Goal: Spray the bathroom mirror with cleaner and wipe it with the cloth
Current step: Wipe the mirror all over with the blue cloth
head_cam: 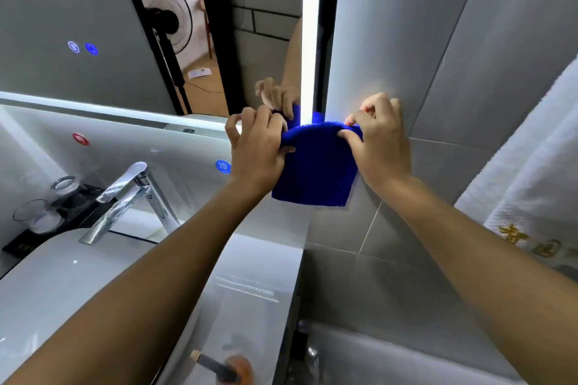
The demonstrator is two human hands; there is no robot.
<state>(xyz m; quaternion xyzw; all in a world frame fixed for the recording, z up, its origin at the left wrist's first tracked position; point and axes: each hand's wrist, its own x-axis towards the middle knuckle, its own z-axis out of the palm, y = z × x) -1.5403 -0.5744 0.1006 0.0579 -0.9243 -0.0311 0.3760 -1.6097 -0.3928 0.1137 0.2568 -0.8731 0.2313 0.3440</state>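
Observation:
A blue cloth (316,169) hangs folded in front of the mirror's lower right corner. My left hand (256,147) pinches its upper left edge and my right hand (380,141) pinches its upper right edge. The mirror (93,9) fills the upper left, with a lit strip (311,25) down its right side and another along its bottom. It reflects my hand and the cloth. No spray bottle is in view.
A chrome tap (125,194) stands over the white basin (47,284) at lower left, with glass cups (37,216) on a black tray behind it. A white towel (531,181) hangs at right on the grey tiled wall. A brush (219,369) lies on the counter near the bottom edge.

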